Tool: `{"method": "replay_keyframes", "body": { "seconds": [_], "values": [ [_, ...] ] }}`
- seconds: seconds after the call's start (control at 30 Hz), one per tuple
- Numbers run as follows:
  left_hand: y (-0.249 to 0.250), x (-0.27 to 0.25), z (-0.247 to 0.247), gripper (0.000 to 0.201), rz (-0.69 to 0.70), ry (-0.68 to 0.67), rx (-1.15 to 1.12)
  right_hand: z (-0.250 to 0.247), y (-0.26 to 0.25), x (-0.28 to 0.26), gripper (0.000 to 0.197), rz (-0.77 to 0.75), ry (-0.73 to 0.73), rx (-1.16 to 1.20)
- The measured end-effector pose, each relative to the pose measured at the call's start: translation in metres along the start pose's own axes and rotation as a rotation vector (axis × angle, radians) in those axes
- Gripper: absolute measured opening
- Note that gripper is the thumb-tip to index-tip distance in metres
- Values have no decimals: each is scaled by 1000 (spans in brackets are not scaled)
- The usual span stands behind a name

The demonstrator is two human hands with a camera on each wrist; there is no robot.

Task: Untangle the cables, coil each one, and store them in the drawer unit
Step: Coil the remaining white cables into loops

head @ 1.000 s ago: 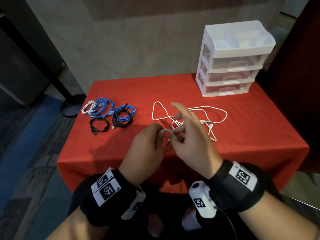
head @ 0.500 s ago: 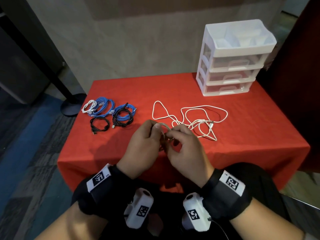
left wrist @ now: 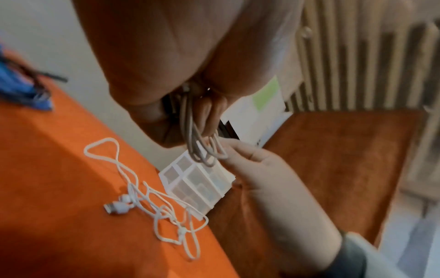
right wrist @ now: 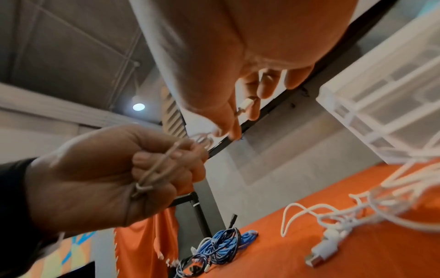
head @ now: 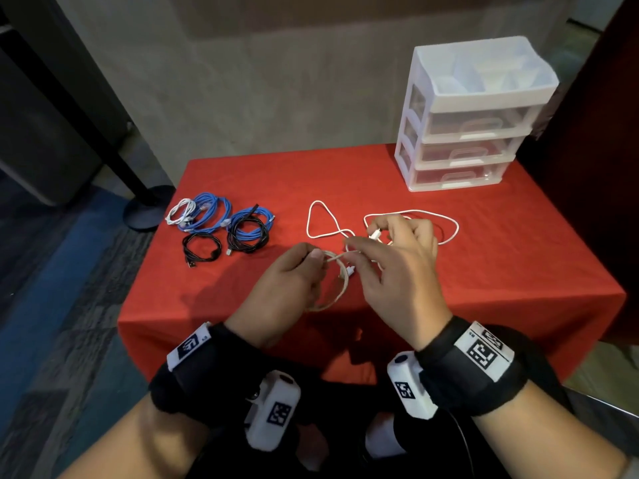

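My left hand [head: 297, 271] grips a small coil of white cable [head: 340, 281] above the table's front edge; the coil's loops [left wrist: 202, 148] hang out from between its fingers. My right hand [head: 387, 250] pinches that cable's free end, and its white plug [right wrist: 246, 103] sits between the fingertips. Behind the hands a loose white cable tangle [head: 408, 223] lies on the red cloth, with a USB plug [right wrist: 314, 257] at one end. The white drawer unit [head: 466, 126] stands at the table's far right corner, its three drawers pushed in.
Coiled blue, black and white cables [head: 221, 226] lie grouped at the table's left side. The red tablecloth [head: 518, 254] drops off at the front edge near my wrists. A black stand base [head: 145, 209] sits on the floor beyond the left corner.
My right hand has moved up and away from the left hand, drawing the cable's plug end out. The left hand keeps its hold on the coil.
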State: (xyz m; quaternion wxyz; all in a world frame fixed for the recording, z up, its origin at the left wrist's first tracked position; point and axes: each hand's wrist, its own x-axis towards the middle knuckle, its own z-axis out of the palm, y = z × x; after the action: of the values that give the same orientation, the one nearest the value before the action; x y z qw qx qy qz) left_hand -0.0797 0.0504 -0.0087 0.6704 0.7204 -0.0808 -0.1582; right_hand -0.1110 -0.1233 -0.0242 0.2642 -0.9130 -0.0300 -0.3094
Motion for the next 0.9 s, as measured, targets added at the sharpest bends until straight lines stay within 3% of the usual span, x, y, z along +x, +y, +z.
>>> {"method": "replay_keyframes", "body": {
  "seconds": [0.07, 0.27, 0.37, 0.43, 0.5, 0.6, 0.63, 0.73, 0.9],
  "values": [
    [7, -4, 4, 30, -96, -17, -192, 2, 2, -2, 26, 32, 34, 35],
    [16, -2, 9, 21, -131, -71, -423, 11, -11, -4, 14, 241, 103, 324],
    [17, -1, 13, 24, -76, -41, -392, 10, -13, 2, 18, 371, -69, 575],
    [18, 0, 15, 26, -27, -1, -329, 1, -21, 5, 36, 479, -184, 845],
    [19, 1, 16, 28, 10, 38, -281, -6, -25, 5, 50, 524, -239, 909],
    [20, 0, 14, 27, 65, 59, -211, -6, -27, 1, 16, 363, -246, 780],
    [21, -1, 15, 25, 88, 61, -181, -4, -26, 0, 20, 368, -251, 833],
    [22, -2, 15, 26, 169, 79, -46, -6, -24, 2, 37, 568, -246, 1155],
    [22, 3, 8, 21, 208, 81, 37, -20, -28, 6, 9, 680, -411, 1267]
  ]
}}
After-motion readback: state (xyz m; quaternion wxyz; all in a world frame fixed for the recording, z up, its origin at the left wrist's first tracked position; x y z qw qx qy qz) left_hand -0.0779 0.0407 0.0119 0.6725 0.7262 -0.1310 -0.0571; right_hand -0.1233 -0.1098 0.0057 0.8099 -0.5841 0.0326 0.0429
